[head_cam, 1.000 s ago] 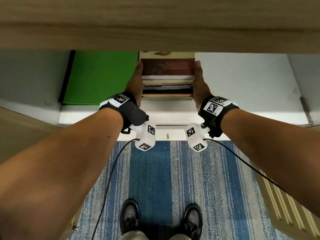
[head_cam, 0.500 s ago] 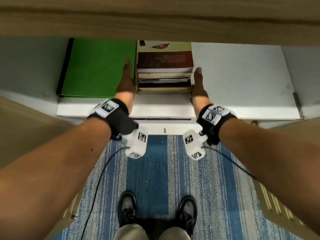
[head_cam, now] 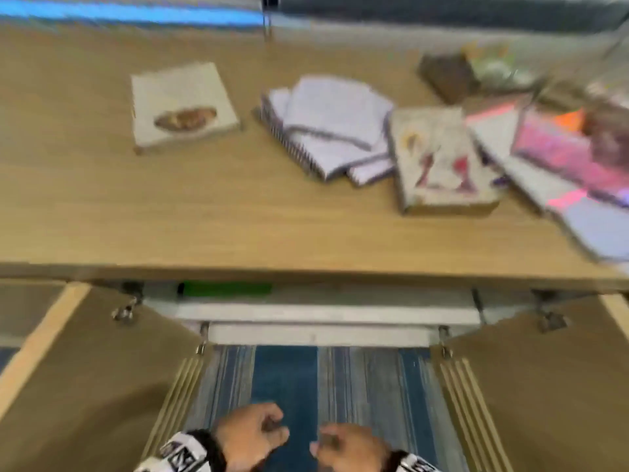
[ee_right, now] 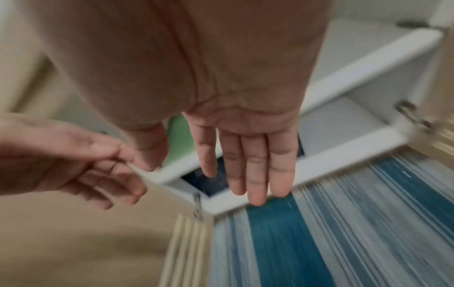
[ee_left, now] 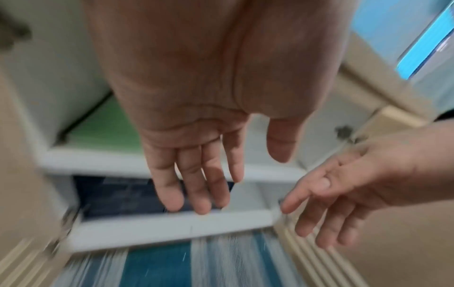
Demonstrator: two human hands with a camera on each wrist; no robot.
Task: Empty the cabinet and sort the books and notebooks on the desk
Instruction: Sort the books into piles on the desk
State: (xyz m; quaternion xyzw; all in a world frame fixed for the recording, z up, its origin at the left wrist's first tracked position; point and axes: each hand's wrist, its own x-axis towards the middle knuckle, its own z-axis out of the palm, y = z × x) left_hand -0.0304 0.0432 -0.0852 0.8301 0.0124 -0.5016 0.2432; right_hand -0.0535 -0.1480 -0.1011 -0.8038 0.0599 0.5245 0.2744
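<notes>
From the head camera I see my left hand [head_cam: 250, 434] and right hand [head_cam: 343, 446] loosely curled, holding nothing, below the desk [head_cam: 238, 212] with its cream book [head_cam: 182, 105] and spiral notebooks [head_cam: 326, 127], while both wrist cameras show relaxed fingers [ee_left: 194, 186] before the cabinet's [ee_right: 343, 153] green folder [ee_left: 103, 126].

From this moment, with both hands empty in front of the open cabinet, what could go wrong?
1. The notebooks at the right edge of the desk lie fanned and overlapping near the rim; a bump might slide them off.
2. The green folder on the upper shelf could be overlooked under the desktop.
3. The open cabinet doors flank the person; rising may knock them.
</notes>
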